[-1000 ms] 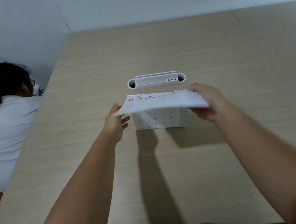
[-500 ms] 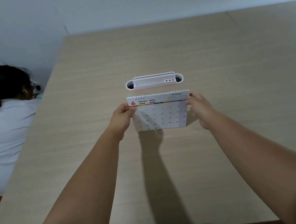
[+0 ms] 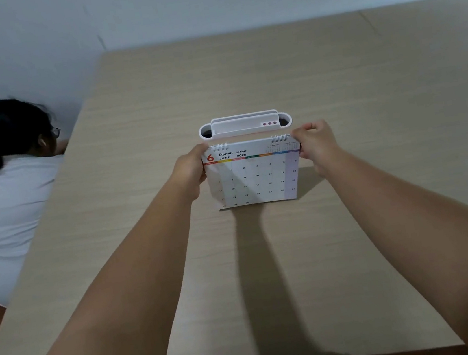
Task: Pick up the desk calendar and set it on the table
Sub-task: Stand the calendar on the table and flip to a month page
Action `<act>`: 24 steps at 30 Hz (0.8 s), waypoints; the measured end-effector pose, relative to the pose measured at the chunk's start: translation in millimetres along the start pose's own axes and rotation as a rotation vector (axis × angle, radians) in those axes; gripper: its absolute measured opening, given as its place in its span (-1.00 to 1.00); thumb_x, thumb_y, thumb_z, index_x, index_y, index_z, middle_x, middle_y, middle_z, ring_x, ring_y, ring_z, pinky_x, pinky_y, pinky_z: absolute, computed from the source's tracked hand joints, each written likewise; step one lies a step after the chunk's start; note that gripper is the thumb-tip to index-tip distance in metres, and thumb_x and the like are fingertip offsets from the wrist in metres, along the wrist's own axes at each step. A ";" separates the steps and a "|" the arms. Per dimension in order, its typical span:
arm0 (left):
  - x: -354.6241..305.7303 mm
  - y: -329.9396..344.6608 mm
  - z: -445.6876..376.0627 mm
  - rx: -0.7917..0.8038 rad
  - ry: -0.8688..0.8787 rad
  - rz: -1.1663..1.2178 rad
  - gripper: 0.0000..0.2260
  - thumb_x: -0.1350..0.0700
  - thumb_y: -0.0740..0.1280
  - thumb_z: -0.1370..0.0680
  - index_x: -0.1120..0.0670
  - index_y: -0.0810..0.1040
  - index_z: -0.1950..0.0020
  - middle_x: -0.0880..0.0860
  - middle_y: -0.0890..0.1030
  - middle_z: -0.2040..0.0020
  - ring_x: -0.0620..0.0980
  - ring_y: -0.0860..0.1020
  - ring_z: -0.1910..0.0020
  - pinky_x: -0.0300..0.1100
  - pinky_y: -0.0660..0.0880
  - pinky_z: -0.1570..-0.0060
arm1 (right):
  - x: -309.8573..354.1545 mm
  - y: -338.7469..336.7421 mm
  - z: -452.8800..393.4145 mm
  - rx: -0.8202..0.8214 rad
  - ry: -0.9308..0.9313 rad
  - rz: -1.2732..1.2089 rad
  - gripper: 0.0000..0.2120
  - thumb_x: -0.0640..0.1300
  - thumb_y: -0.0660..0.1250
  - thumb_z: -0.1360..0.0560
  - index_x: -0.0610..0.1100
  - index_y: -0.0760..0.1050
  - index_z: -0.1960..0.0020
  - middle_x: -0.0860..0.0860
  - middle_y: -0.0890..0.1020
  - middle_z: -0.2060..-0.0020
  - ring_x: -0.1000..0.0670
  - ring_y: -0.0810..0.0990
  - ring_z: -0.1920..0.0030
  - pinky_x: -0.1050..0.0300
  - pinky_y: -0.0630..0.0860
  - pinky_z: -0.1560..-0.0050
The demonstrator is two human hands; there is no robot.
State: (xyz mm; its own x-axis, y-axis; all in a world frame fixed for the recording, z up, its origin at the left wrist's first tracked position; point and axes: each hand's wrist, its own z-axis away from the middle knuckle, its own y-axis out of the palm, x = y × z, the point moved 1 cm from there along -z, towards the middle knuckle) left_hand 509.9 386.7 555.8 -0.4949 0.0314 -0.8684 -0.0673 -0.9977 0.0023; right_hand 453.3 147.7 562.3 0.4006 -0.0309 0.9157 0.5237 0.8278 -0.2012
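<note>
A white spiral-bound desk calendar (image 3: 254,179) showing the June page stands near the middle of the light wooden table (image 3: 333,77), its printed face toward me. My left hand (image 3: 190,170) grips its upper left corner and my right hand (image 3: 314,144) grips its upper right corner, both by the wire binding. Its lower edge appears to rest on the tabletop, with its shadow falling toward me.
A white desk organiser (image 3: 244,124) with round end slots stands just behind the calendar. A person in a white top (image 3: 2,199) sits low beside the table's left edge. A pale wall runs along the far side of the table.
A loose page that was lifted flat over the calendar a second ago now lies down on its front. Both hands have shifted up to the calendar's top corners.
</note>
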 end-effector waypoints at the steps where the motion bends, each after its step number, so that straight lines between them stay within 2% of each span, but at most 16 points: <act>1: -6.0 1.0 -2.0 0.000 0.013 -0.008 -0.82 0.04 0.30 -0.54 0.08 0.56 0.20 0.01 0.60 0.26 -0.03 0.55 0.26 -0.12 0.50 -0.06 | 4.5 0.7 -2.8 -0.006 -0.015 -0.006 -0.84 -0.12 0.34 -0.42 -0.03 0.35 0.10 -0.07 0.56 0.04 -0.01 0.54 0.12 0.14 0.47 0.18; 3: -21.0 3.2 -6.5 -0.012 0.037 -0.044 -0.83 0.03 0.29 -0.54 0.04 0.56 0.21 -0.01 0.58 0.27 -0.06 0.51 0.30 -0.17 0.47 0.06 | 17.8 3.2 -9.0 -0.013 -0.054 -0.020 -0.81 -0.12 0.35 -0.43 -0.06 0.36 0.02 -0.06 0.55 0.07 0.01 0.52 0.15 0.17 0.45 0.23; 5: -36.8 4.9 -12.6 -0.029 0.048 -0.102 -0.82 0.00 0.28 -0.54 0.01 0.54 0.23 -0.03 0.56 0.27 -0.07 0.46 0.30 -0.19 0.39 0.13 | 33.8 6.2 -16.3 -0.007 -0.074 -0.023 -0.84 -0.13 0.33 -0.46 -0.07 0.37 0.04 -0.04 0.56 0.13 0.03 0.51 0.21 0.20 0.44 0.28; 7: -49.8 6.4 -20.5 -0.042 0.051 -0.144 -0.80 -0.02 0.27 -0.54 0.02 0.51 0.24 -0.03 0.55 0.26 -0.06 0.45 0.27 -0.19 0.35 0.16 | 48.2 9.7 -23.8 0.025 -0.079 -0.039 -0.89 -0.14 0.31 -0.49 -0.06 0.37 0.11 0.00 0.55 0.21 0.06 0.50 0.27 0.23 0.42 0.33; 11: -67.5 15.4 -34.8 -0.043 0.075 -0.179 -0.78 -0.03 0.26 -0.55 0.03 0.49 0.24 -0.03 0.54 0.25 -0.07 0.44 0.28 -0.20 0.35 0.17 | 60.2 14.8 -38.3 0.024 -0.076 -0.096 -0.87 -0.19 0.28 -0.51 -0.04 0.38 0.18 0.04 0.52 0.29 0.10 0.46 0.36 0.36 0.38 0.52; 13: -65.6 19.2 -43.4 -0.034 0.062 -0.205 -0.78 -0.03 0.25 -0.56 0.03 0.49 0.23 0.00 0.55 0.18 -0.03 0.47 0.21 -0.20 0.36 0.17 | 53.7 18.6 -46.1 0.004 -0.042 -0.140 -0.84 -0.20 0.28 -0.51 -0.04 0.38 0.21 0.03 0.50 0.32 0.10 0.44 0.39 0.41 0.32 0.59; 15: -56.0 20.3 -50.7 -0.023 0.040 -0.249 -0.78 -0.03 0.25 -0.56 0.04 0.50 0.23 0.03 0.57 0.14 0.01 0.48 0.13 -0.19 0.36 0.18 | 39.2 21.9 -52.8 -0.006 -0.007 -0.135 -0.81 -0.18 0.29 -0.50 -0.05 0.36 0.26 0.03 0.49 0.34 0.09 0.44 0.39 0.36 0.33 0.55; 17: -46.4 20.2 -57.1 -0.019 0.028 -0.254 -0.78 -0.01 0.26 -0.56 0.05 0.52 0.23 0.01 0.58 0.20 0.02 0.51 0.15 -0.17 0.42 0.16 | 25.2 22.6 -57.5 -0.003 0.028 -0.121 -0.80 -0.14 0.30 -0.50 -0.04 0.36 0.28 0.02 0.50 0.34 0.07 0.45 0.38 0.28 0.34 0.48; 20: -46.7 23.2 -60.1 -0.022 0.021 -0.196 -0.81 0.02 0.28 -0.56 0.07 0.54 0.20 0.04 0.59 0.19 0.05 0.55 0.14 -0.08 0.54 0.00 | 23.1 22.3 -63.7 0.000 0.067 -0.120 -0.83 -0.10 0.32 -0.47 -0.03 0.38 0.26 0.01 0.54 0.29 0.02 0.47 0.32 0.24 0.32 0.40; 24: -47.6 24.3 -57.4 -0.006 0.012 -0.213 -0.81 0.01 0.27 -0.56 0.06 0.53 0.20 0.02 0.59 0.19 0.04 0.55 0.12 -0.07 0.52 -0.01 | 31.7 20.8 -64.3 0.016 0.079 -0.027 -0.87 -0.08 0.31 -0.47 -0.03 0.38 0.22 -0.02 0.57 0.20 0.00 0.46 0.25 0.17 0.29 0.34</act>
State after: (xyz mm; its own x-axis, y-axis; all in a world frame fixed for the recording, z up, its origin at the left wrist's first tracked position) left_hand 581.5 357.6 568.7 -0.4594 0.2408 -0.8549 -0.1643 -0.9690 -0.1846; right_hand 525.2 127.9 564.8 0.4450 -0.0970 0.8902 0.5232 0.8350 -0.1706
